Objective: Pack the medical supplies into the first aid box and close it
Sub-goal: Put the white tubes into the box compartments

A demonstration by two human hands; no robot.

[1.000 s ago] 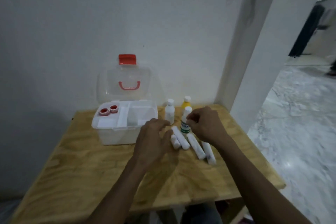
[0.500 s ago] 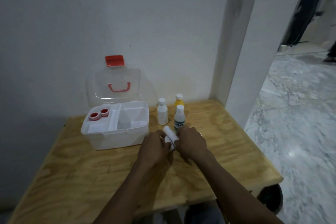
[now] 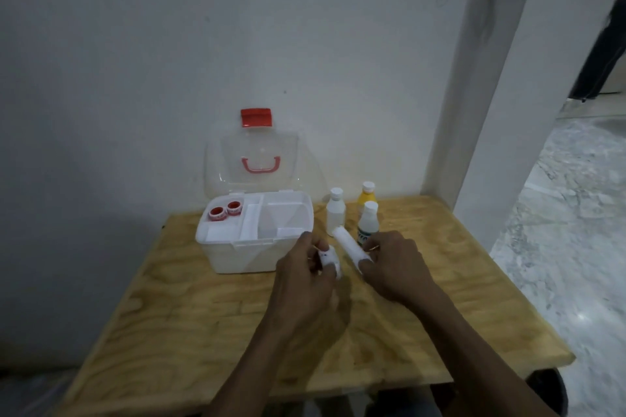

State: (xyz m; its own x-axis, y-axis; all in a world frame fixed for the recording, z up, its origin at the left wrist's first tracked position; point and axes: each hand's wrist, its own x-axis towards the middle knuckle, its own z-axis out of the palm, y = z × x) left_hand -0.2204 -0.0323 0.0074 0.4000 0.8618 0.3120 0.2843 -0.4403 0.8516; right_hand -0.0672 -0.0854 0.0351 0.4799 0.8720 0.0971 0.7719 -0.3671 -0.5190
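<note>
The white first aid box (image 3: pixel 233 259) stands open on the wooden table, its clear lid (image 3: pixel 259 159) with red latch leaning back against the wall. Two red-and-white tape rolls (image 3: pixel 225 210) lie in the tray's back left compartment. My left hand (image 3: pixel 305 272) grips short white bandage rolls (image 3: pixel 330 257) just right of the box's front. My right hand (image 3: pixel 394 267) holds a long white bandage roll (image 3: pixel 349 244), which points up and left. Behind my hands stand a white bottle (image 3: pixel 335 211), a yellow bottle (image 3: pixel 367 195) and a green-labelled bottle (image 3: pixel 367 222).
The wooden table (image 3: pixel 203 332) stands against a white wall. A white pillar (image 3: pixel 501 95) rises past its right back corner, with marble floor (image 3: pixel 576 230) on the right. A dark-clothed person (image 3: pixel 606 44) stands far off at the right edge.
Both hands have gathered the white bandage rolls off the table and lifted them. The table where the rolls lay is now bare. The camera has shifted a little.
</note>
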